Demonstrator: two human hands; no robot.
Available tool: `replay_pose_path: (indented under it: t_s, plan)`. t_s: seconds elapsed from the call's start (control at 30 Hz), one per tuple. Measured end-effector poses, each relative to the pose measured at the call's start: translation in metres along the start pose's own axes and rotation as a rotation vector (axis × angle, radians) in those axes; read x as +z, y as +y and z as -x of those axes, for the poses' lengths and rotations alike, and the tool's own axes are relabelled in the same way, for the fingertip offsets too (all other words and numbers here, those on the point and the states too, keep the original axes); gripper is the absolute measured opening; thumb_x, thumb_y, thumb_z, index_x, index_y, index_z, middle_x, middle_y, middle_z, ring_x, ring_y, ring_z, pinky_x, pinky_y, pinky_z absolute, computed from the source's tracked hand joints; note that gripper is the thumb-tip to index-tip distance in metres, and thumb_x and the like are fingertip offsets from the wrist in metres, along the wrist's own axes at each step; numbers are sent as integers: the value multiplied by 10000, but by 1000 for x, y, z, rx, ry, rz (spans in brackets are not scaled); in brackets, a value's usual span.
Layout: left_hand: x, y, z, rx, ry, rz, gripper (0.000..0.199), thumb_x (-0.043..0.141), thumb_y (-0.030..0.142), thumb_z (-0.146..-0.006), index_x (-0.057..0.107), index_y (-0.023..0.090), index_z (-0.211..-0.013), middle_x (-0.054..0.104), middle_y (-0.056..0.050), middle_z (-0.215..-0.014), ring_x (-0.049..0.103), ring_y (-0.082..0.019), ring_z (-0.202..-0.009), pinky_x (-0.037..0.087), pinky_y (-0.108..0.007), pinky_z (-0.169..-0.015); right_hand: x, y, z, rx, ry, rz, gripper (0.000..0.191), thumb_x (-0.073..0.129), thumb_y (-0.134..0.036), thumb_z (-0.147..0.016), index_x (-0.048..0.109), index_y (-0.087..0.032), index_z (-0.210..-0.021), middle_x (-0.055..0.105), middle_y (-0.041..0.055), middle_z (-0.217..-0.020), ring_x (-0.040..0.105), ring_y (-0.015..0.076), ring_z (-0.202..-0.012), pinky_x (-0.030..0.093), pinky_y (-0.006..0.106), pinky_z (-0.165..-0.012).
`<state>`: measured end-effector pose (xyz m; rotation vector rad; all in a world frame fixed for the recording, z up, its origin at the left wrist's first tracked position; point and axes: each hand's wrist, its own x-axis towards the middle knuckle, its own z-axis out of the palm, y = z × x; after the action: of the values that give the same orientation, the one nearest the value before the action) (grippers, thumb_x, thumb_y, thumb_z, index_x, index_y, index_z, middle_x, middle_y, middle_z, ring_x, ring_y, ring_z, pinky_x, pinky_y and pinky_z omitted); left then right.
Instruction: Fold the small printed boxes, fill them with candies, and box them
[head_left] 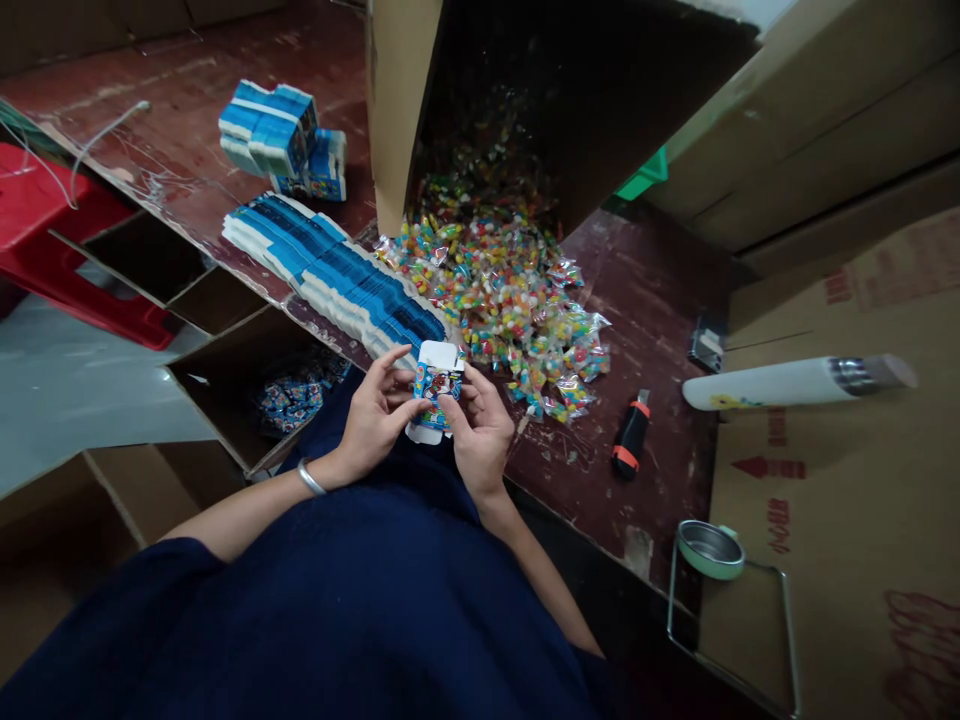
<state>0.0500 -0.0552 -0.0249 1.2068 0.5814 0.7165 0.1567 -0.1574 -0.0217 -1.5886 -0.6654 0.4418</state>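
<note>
A small printed candy box (437, 385) with white end flaps standing open is held between my two hands, just in front of my body. My left hand (379, 410) grips its left side, thumb across the printed face. On the right side, my right hand (480, 420) pinches it with the thumb on the front. Right beyond the hands lies a long row of flattened blue boxes (337, 265). Clear little bags of coloured candies (517, 310) spill from a tipped cardboard carton (397, 110) onto the dark red table (585, 480).
Bundled blue boxes (270, 130) sit at the back left. A black-and-orange box cutter (631, 435) lies on the right, near a white bottle (765, 385) on a large carton (840, 480). Below the table's left edge, an open carton (225, 370) holds filled boxes; a red stool (67, 240) stands beyond.
</note>
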Motion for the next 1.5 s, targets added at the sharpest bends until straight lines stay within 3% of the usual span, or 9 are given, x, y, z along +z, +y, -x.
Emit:
replay_pose_path:
  t_s: [0.1, 0.37, 0.47, 0.57, 0.7, 0.93, 1.13, 1.3, 1.5]
  plan:
    - [-3, 1, 4, -40, -105, 15, 645, 795, 323, -832, 524, 238, -1412, 697, -73, -1213, 725, -159, -937, 610, -285, -863, 0, -1, -1, -43, -11, 22, 474, 742, -393, -890, 625, -268, -1332, 720, 26, -1024, 688, 160, -795, 585, 293, -725]
    - [-13, 14, -4, -86, -335, -67, 317, 766, 293, -850, 626, 170, -1107, 696, -69, -1051, 697, -175, -922, 583, -282, -831, -6, 0, -3, -123, -22, 65, 196, 679, -408, -937, 642, -220, -896, 685, 43, -988, 681, 190, -916, 560, 322, -829]
    - [-14, 15, -6, -30, -294, -95, 298, 754, 281, -852, 596, 190, -1087, 654, -53, -1058, 663, -154, -906, 577, -266, -817, -3, 1, -4, -147, -2, 12, 191, 697, -394, -924, 600, -232, -945, 687, 67, -1100, 696, 210, -1007, 572, 351, -879]
    - [-14, 17, -6, -14, -243, -68, 314, 767, 265, -834, 548, 205, -1050, 600, -35, -1035, 623, -132, -877, 568, -233, -775, 0, -2, -7, -151, 32, -50, 231, 720, -359, -916, 587, -263, -1079, 702, 30, -1006, 704, 188, -919, 584, 342, -848]
    - [-15, 21, -6, -42, -271, -17, 318, 753, 198, -833, 529, 204, -1058, 577, -27, -1014, 619, -117, -865, 564, -211, -753, -2, -13, -15, -231, -127, -117, 168, 755, -385, -892, 663, -247, -865, 670, 14, -899, 672, 185, -890, 567, 341, -853]
    - [-23, 26, -5, -31, -325, -112, 422, 738, 145, -829, 549, 212, -1200, 632, -50, -1066, 693, -160, -929, 614, -295, -846, -14, -22, -30, 68, -251, -93, 229, 832, -406, -804, 696, -223, -807, 699, 7, -799, 640, 165, -733, 544, 303, -681]
    - [-24, 30, -4, -35, -372, -142, 470, 713, 146, -863, 592, 209, -1313, 691, -71, -1100, 715, -165, -915, 613, -293, -827, -17, -24, -35, -16, -276, -24, 282, 781, -416, -861, 661, -213, -706, 698, 12, -785, 643, 167, -748, 533, 307, -704]
    - [-22, 24, -2, -54, -341, -39, 302, 725, 193, -875, 683, 170, -1174, 747, -79, -1106, 727, -174, -935, 598, -282, -844, -21, -20, -23, -197, -385, 17, 198, 722, -438, -924, 719, -241, -944, 708, 74, -1105, 699, 220, -999, 586, 365, -840]
    - [-25, 25, -8, -99, -252, 65, 249, 814, 210, -797, 664, 159, -989, 711, -24, -940, 704, -124, -810, 582, -214, -742, -32, -16, -23, -222, -532, 85, 474, 720, -571, -888, 637, -278, -1251, 635, 116, -1337, 655, 284, -1207, 634, 377, -835]
